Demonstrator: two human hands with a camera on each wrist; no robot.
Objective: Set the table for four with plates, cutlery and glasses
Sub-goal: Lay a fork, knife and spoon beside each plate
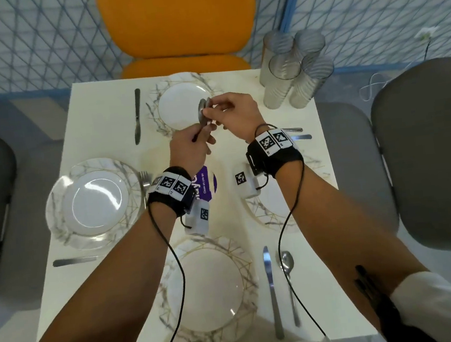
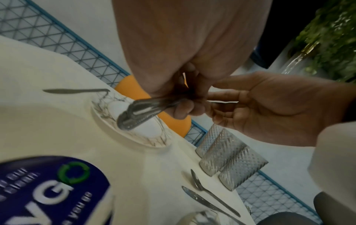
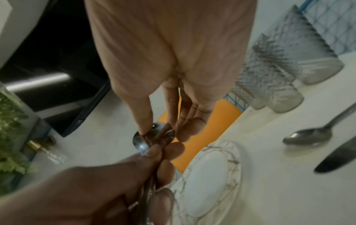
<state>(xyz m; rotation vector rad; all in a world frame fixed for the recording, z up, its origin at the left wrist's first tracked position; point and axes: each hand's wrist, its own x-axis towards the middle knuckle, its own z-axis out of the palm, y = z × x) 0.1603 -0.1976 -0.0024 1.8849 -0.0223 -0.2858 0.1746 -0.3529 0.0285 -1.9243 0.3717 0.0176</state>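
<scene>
A white bench point(image 1: 98, 122) is seen from above, partly laid for four. Nearest the viewer, a marbled, gold-veined near plate point(image 1: 207, 291) has a near knife point(image 1: 271, 290) and a near spoon point(image 1: 289, 277) lying just to its right; no fork shows there.

Further in, the left plate point(image 1: 95, 202) has a fork point(image 1: 144, 176) just beyond its inner edge and a left knife point(image 1: 74, 261) on its near side. The right plate point(image 1: 270, 207) is largely hidden under the right forearm; a right spoon point(image 2: 212, 196) and right knife point(image 2: 196, 197) lie beyond it. A purple sticker point(image 1: 206, 182) sits at the bench's centre.

Above the middle, the left hand point(image 1: 189, 152) has its grip clamped round a bundle of cutlery handles point(image 2: 146, 111), how many pieces I cannot tell. The right hand point(image 1: 234, 117) pinches the bowl of a held spoon point(image 1: 202, 109) between thumb and fingertips point(image 3: 143, 123), seemingly drawing it from the bundle. Both hover over the far plate's near right edge.

The far plate point(image 1: 182, 106) has a far knife point(image 1: 137, 116) well to its left and nothing else beside it. At the far right corner, four ribbed glasses point(image 1: 296, 70) stand clustered together, touching, none yet at a place. An orange chair point(image 1: 177, 23) stands beyond the bench.

By my judgement, plates are done, cutlery is partway, and the glasses all remain to be distributed.
</scene>
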